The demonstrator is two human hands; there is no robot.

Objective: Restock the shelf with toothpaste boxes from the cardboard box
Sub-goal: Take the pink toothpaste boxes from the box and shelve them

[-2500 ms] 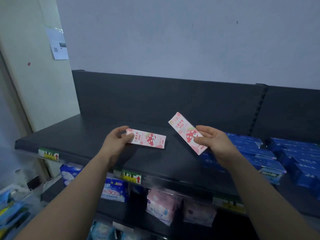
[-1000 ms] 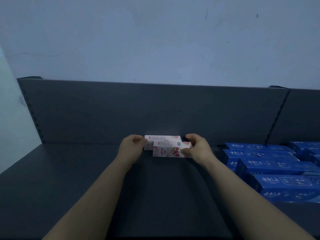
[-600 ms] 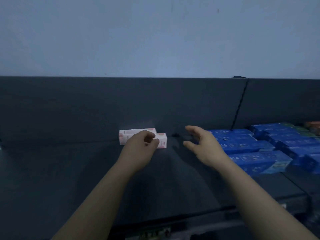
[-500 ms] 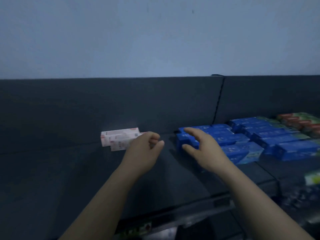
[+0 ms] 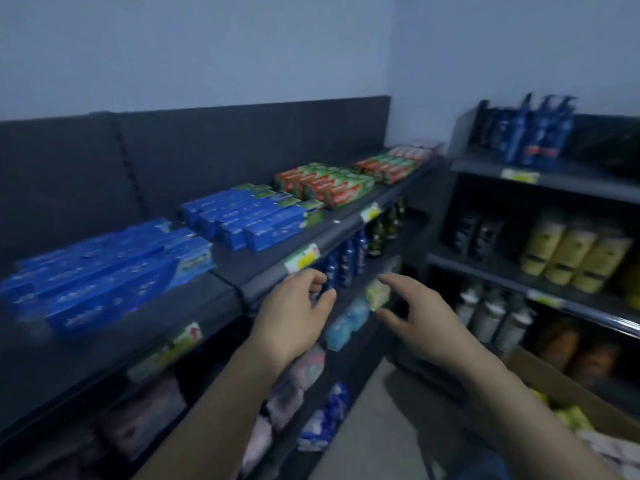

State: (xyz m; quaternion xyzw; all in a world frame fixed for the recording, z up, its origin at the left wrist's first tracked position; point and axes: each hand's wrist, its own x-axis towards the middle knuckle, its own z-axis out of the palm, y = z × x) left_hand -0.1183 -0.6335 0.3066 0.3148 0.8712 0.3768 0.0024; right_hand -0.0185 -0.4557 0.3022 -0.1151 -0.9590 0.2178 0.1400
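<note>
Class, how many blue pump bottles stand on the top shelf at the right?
3, side by side: left bottle, middle bottle, right bottle. The picture is blurred, and others may stand hidden behind them.

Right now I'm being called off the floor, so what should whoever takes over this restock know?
Left hand and right hand: both open, holding nothing, in the air before the top shelf.
Cardboard box: low on the right, partly in view, contents blurred.
Done: two pink toothpaste boxes went to the back of the shelf a moment ago; out of view now. Blue toothpaste boxes and red-green ones already lie there.
Left: fetch more from the cardboard box and shelve them.
</note>
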